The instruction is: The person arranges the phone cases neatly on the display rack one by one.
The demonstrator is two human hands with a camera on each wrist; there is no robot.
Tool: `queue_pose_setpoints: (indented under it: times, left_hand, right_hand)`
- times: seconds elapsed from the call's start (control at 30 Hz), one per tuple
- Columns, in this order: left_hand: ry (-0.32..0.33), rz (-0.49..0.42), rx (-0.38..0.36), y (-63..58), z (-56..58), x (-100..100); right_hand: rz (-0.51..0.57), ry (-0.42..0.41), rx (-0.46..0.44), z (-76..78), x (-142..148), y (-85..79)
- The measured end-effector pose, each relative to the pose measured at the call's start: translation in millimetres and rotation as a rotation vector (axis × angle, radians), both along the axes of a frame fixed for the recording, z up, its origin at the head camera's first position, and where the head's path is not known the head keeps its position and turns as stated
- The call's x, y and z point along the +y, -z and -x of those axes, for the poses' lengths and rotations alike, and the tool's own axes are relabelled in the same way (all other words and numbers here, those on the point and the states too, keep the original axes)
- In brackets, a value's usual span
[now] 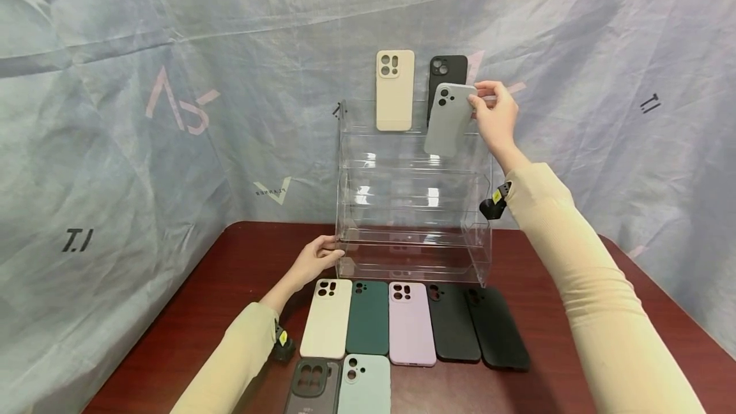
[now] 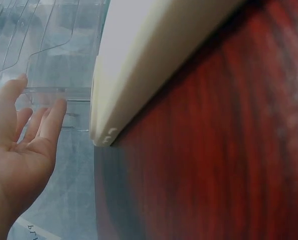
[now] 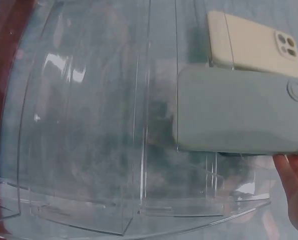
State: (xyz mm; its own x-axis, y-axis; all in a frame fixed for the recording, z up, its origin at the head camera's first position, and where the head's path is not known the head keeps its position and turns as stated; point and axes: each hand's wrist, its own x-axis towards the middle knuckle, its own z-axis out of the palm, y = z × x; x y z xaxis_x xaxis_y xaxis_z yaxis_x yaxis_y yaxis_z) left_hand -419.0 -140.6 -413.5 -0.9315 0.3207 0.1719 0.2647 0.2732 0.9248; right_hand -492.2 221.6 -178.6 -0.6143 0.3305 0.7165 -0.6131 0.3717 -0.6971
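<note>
My right hand pinches a light grey phone case by its upper right edge. The case tilts slightly in front of a black phone case that stands in the top tier of a clear tiered rack. A cream phone case stands to its left in the same tier. In the right wrist view, the grey case overlaps the cream one. My left hand is at the rack's lower left side, its fingers loosely extended by the clear edge; firm contact cannot be told.
On the dark red table, a row before the rack holds a cream case, a green case, a lilac case and two black cases. Nearer lie a dark translucent case and a pale mint case. Grey cloth hangs behind.
</note>
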Motion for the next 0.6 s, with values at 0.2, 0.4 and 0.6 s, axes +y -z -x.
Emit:
queue_pose_setpoints:
  times: [0.2, 0.4, 0.6]
  left_hand:
    - [0.011, 0.006, -0.015, -12.9, -11.0, 2.0]
    - [0.024, -0.004, -0.019, -13.9, -13.4, 3.6]
    - [0.021, 0.0, -0.01, -12.9, -11.4, 0.7]
  right_hand:
    - [-0.021, -0.028, -0.059, 7.0, 3.2, 0.6]
    - [-0.053, -0.057, -0.178, 6.3, 7.3, 1.4]
    - [-0.198, 0.042, -0.238, 5.8, 13.3, 8.3]
